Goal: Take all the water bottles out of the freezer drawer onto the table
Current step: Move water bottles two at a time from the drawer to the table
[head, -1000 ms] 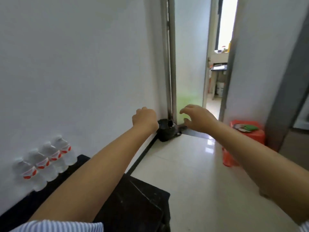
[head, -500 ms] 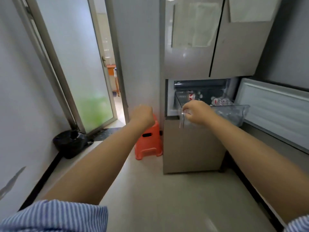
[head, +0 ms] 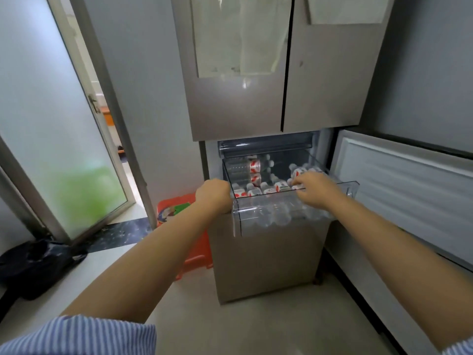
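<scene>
The clear freezer drawer is pulled out from the fridge, under the two closed upper doors. Several water bottles with red and white labels lie in it, and more show blurred through its front wall. My right hand reaches over the front rim at the drawer's right side. Its fingers and thumb curl around one water bottle that lies among the others. My left hand is a fist at the drawer's front left corner, beside the rim, holding nothing that I can see.
The freezer door stands swung open on the right. An orange plastic stool stands left of the fridge. A black bag lies on the floor by the frosted glass door. No table is in view.
My view turned from the wall and the table with bottles to the fridge. My right hand moved from the drawer's front rim into the drawer, and my left hand came up to its left corner.
</scene>
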Demonstrator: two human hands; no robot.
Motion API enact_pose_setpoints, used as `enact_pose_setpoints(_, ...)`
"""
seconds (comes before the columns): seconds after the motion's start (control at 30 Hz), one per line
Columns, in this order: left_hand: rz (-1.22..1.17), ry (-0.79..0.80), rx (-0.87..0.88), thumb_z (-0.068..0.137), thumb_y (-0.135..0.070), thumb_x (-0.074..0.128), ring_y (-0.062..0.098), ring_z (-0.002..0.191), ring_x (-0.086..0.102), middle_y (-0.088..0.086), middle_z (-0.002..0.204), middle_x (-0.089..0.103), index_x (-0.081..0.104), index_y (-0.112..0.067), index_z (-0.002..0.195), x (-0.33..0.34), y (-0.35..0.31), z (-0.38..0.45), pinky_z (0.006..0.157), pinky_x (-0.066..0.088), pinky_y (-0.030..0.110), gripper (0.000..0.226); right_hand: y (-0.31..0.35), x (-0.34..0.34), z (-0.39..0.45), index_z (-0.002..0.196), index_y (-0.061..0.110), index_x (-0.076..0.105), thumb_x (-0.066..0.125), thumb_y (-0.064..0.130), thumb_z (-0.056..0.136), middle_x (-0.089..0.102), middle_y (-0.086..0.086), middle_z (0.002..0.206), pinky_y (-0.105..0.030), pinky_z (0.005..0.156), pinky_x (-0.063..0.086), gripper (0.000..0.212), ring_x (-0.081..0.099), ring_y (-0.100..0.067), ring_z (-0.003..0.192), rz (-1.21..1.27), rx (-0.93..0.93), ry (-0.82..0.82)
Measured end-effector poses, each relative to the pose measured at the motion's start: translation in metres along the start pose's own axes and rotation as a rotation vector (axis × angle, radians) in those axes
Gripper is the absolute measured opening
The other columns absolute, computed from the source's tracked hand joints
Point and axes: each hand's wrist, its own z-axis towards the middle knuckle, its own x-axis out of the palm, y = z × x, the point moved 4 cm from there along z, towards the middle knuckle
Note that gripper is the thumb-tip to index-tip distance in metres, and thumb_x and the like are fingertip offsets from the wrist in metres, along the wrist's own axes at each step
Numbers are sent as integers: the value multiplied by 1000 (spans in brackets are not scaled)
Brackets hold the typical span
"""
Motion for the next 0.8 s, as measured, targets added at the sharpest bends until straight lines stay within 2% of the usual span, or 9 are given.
enact_pose_setpoints(0.13,-7,98,56,91,-13,49,28,97,59,14,105,61,60,-4,108,18,1,73,80,48,34,22,-26,7,63,113,8,64,48,13,89,65,-16,117,-34,83,46,30,58,-33,105,-33,64,23)
enact_pose_setpoints(0.23,-27,160,99,91,-17,49,25,92,56,14,106,62,60,-4,110,31,-2,126,77,44,30,25,-52,13,98,118,11,63,47,16,91,58,-14,128,-36,96,43,31,53,-31,117,-66,133,54)
enact_pose_setpoints(0.33,-65,221,142,92,-19,48,28,105,58,14,116,61,59,-5,113,46,-19,172,84,47,33,27,-88,23,127,121,10,61,48,17,92,56,-17,131,-35,95,43,33,53,-31,117,-47,205,117)
enact_pose_setpoints(0.47,-161,288,170,93,-20,47,26,92,58,14,106,62,60,-3,112,72,-61,223,82,48,33,28,-135,39,163,125,9,59,50,16,90,59,-18,127,-34,94,44,37,56,-31,115,-26,276,162)
enact_pose_setpoints(0.5,-192,307,168,94,-21,46,26,92,57,14,108,62,60,-4,111,79,-73,235,82,47,32,28,-146,42,174,124,7,59,51,14,89,58,-20,127,-34,94,44,37,55,-31,115,-22,285,161)
enact_pose_setpoints(0.63,-338,349,110,98,-27,42,29,112,58,16,123,60,54,-4,121,98,-118,277,94,47,36,35,-181,54,220,123,1,58,46,10,92,55,-22,127,-33,95,42,34,53,-32,116,-18,282,184)
enact_pose_setpoints(0.8,-497,424,-35,98,-35,41,31,117,56,18,129,57,55,0,122,125,-159,335,95,45,35,45,-228,79,271,119,3,61,46,12,93,59,-18,125,-31,91,44,31,56,-29,114,-21,263,287)
